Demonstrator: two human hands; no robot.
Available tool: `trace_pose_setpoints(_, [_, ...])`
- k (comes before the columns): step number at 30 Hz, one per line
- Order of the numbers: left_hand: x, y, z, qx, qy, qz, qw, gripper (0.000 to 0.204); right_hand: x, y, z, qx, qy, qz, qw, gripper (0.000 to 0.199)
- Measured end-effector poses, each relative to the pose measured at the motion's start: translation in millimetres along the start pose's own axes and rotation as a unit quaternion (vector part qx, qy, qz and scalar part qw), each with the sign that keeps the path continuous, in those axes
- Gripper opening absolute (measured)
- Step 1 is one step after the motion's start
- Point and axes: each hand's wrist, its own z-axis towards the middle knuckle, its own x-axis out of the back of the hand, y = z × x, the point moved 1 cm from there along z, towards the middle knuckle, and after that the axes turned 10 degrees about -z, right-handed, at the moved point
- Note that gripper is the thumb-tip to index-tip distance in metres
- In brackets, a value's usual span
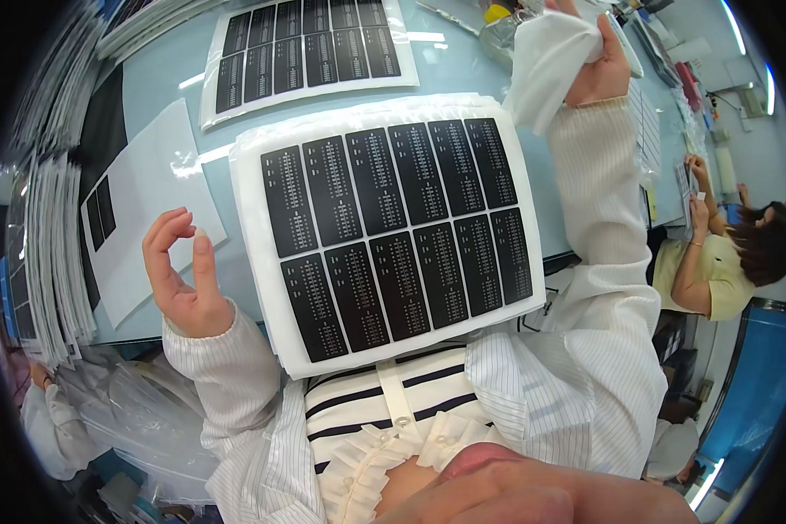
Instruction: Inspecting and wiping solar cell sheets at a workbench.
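A stack of white sheets (393,236), each with two rows of black rectangular labels, lies on the pale blue table right in front of me, overhanging its near edge. My left hand (181,272) hovers left of the stack, thumb and forefinger pinched in a ring, other fingers raised; I cannot see anything between them. My right hand (596,72) is raised beyond the stack's far right corner and grips a crumpled white cloth or sheet (546,61).
A second label sheet (310,48) lies farther back. A white sheet with two black labels (140,205) lies at left, beside tall piles of sheets (48,253). A co-worker in a yellow top (716,271) works at right. Tools and clutter sit at the far right.
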Motion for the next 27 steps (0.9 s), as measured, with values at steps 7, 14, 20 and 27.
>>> trace_pose_setpoints(7, [2.5,7.0,-9.2,0.031,-0.007,0.009,0.999,0.02,49.9,5.6,28.7,0.089,0.192,-0.533,0.819,0.042])
trace_pose_setpoints(14, [-1.5,22.1,-19.5,0.059,-0.046,-0.015,0.997,0.015,95.6,8.4,55.3,0.147,0.168,-0.943,0.248,0.032])
trace_pose_setpoints(20, [2.2,32.1,-24.4,0.024,-0.122,-0.002,0.992,0.024,75.7,10.6,48.7,0.144,0.146,-0.949,0.24,0.029])
trace_pose_setpoints(27, [-6.0,29.6,-25.3,-0.069,-0.215,0.026,0.974,0.044,-13.4,-0.8,0.4,0.382,-0.021,-0.817,0.431,0.027])
